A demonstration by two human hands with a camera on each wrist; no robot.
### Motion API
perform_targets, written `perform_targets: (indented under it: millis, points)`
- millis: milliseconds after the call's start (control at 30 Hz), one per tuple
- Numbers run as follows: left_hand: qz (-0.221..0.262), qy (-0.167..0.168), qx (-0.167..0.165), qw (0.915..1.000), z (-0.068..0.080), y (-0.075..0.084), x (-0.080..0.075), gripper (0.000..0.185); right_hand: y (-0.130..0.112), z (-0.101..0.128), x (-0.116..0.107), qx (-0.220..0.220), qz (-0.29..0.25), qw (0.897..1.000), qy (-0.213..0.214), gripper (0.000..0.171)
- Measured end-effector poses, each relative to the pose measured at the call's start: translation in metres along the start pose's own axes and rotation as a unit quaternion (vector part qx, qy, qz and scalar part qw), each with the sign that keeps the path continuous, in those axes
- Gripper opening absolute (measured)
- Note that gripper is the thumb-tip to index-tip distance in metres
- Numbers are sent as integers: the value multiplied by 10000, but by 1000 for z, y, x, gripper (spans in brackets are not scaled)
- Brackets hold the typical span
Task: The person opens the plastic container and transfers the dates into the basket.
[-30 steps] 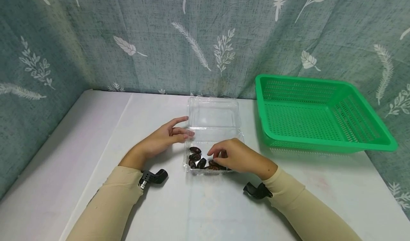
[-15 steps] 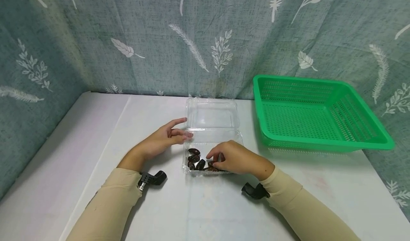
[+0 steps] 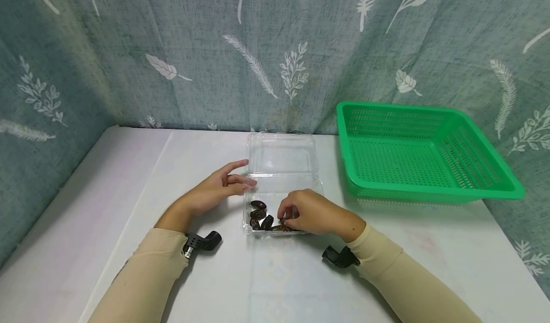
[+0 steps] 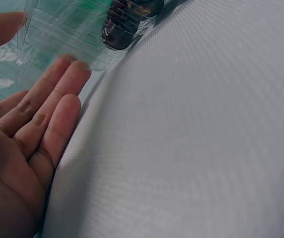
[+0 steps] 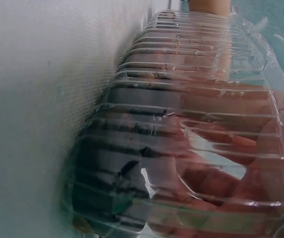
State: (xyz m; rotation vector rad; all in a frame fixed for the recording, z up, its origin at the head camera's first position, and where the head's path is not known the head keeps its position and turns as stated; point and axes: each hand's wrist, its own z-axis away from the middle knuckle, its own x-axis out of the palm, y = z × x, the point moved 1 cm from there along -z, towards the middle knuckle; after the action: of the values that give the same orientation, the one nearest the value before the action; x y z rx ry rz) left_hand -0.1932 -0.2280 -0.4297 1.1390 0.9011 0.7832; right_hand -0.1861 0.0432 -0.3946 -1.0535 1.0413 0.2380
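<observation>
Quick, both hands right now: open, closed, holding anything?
Left hand: open, at the clear container's left side.
Right hand: curled at the dates inside; can't tell whether it grips one.

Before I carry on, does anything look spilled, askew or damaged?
Nothing looks spilled: visible dates are inside the clear container. The green basket looks slightly off; its right end appears to jut beyond the table.

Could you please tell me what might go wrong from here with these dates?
The right hand works among dates lying close together, so it might nudge neighbouring ones. The clear plastic clamshell container looks thin and might shift if bumped, since the left hand is at its side without gripping it.
</observation>
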Motion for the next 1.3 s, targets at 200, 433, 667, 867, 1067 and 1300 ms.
perform_targets:
  millis: [200,433,667,867,1067,1300]
  points:
    - [92,59,-50,9999,0,0,3,72,0,2,1,13,9,10000,66,11]
    - [29,-52,-41,10000,-2,-1,5,71,2,6,1,-56,-208,9996,166,8]
    - [82,-22,-25,10000,-3,-1,5,71,-5,14,-10,-483,-155,9958,763,11]
    - [11,-6,-36,10000,-1,-4,2,72,-15,24,-29,-933,-432,9844,1426,12]
    - [-2,48,35,10000,0,-4,0,72,-14,34,-52,-1309,-553,9654,2186,17]
    - [-13,-64,98,9999,-3,-4,2,71,-2,49,-75,-853,-901,9538,2736,22]
